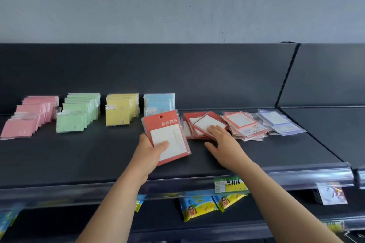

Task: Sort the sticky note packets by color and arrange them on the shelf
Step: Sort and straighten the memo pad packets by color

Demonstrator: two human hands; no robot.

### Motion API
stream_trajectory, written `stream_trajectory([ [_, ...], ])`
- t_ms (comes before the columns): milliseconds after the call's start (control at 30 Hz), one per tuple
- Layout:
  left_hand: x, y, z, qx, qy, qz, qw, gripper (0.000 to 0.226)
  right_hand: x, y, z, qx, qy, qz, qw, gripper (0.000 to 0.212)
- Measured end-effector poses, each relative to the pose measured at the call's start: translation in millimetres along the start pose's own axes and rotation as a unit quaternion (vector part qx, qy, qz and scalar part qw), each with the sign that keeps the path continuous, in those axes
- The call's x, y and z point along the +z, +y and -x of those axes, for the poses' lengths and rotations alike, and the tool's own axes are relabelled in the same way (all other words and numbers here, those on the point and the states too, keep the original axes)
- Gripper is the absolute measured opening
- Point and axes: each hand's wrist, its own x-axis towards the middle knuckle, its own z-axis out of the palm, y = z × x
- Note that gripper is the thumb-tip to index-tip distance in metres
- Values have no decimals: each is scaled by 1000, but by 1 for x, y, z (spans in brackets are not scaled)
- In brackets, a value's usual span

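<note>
presently a red packet stack (166, 137) is gripped above the shelf (79, 156) by the left hand (151, 149), thumb curled over its front, while the right hand (223, 142) rests straight fingers, holding nothing, on the red pile (203, 124) beside pink (29, 117), green (79, 112), yellow (121, 108) and blue rows (159, 102).

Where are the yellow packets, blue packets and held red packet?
yellow packets (118, 118), head view, front packet's face.
blue packets (158, 103), head view, a blue face.
red packet (154, 123), head view, red top band.

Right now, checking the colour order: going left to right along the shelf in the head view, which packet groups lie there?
Pink packets → green packets → yellow packets → blue packets → red packet pile → orange-bordered packet pile → purple packets. Held red packets overlap, so omitted.
</note>
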Motion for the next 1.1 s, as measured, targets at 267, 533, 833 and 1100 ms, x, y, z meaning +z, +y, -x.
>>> stream_trajectory([
  [267,-5,-4,-6,-19,30,44,998,40,-1,-4,8,53,49,-110,991,61],
  [533,-5,-5,-8,-21,21,42,999,42,1,-10,6,112,78,-199,970,63],
  [833,1,1,5,36,-38,27,998,40,19,-41,9,118,32,-494,861,54],
  [1100,-5,2,2,31,-5,4,1000,44,12,-28,-7,77,68,-31,994,59],
])
